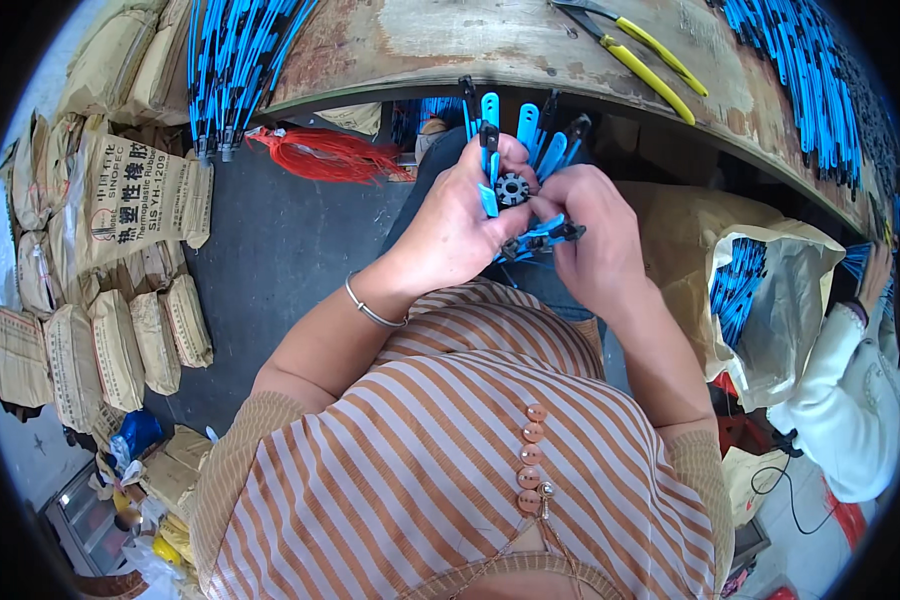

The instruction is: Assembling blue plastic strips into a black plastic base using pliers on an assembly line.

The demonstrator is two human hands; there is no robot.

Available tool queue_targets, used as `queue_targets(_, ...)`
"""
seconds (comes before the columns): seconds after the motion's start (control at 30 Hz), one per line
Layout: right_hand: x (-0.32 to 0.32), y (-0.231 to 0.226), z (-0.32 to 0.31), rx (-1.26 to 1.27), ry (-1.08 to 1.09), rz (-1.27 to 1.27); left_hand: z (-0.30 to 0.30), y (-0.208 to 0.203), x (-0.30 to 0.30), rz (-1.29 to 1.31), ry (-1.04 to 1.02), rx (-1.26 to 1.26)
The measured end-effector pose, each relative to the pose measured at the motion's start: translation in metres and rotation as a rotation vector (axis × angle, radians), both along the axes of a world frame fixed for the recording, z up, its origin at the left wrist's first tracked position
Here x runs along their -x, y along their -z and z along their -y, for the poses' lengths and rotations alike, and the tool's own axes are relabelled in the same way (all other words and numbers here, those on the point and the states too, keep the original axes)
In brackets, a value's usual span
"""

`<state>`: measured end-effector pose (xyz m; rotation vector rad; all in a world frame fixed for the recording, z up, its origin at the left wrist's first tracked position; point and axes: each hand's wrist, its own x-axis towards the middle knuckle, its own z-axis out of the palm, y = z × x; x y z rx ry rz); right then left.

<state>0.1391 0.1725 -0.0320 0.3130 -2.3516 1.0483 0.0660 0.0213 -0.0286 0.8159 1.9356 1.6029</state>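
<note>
In front of my chest, my left hand is closed around a bundle of blue plastic strips with black ends. A small round black slotted hub sits in the middle of the bundle, facing up. Strips stick out around it, some pointing away from me and some toward my lap. My right hand presses in from the right, its bent fingertips pinching at the hub's right side. What exactly those fingertips hold is hidden.
Yellow-handled pliers lie on the worn wooden table. Blue strips are heaped at its left, more at its right. An open paper sack holds others. A red string bundle hangs below the table; stacked sacks stand left. Another person's sleeve is at right.
</note>
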Motion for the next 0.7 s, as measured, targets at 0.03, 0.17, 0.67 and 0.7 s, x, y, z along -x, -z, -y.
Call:
queue_targets(0.03,0.001,0.0,-0.004,0.001,0.001,0.0,0.0,-0.003,-0.001,0.014,0.017,-0.005)
queue_targets(0.17,0.006,-0.006,-0.026,-0.177,-0.206,-0.178,-0.003,-0.013,0.003,0.141,0.047,0.017)
queue_targets(0.67,-0.002,-0.029,-0.02,0.999,0.065,1.158,0.002,-0.008,0.009,-0.057,0.16,-0.011)
queue_targets(0.7,-0.002,-0.026,-0.022,0.989,0.067,1.161,0.002,-0.007,0.01,-0.08,0.167,-0.012)
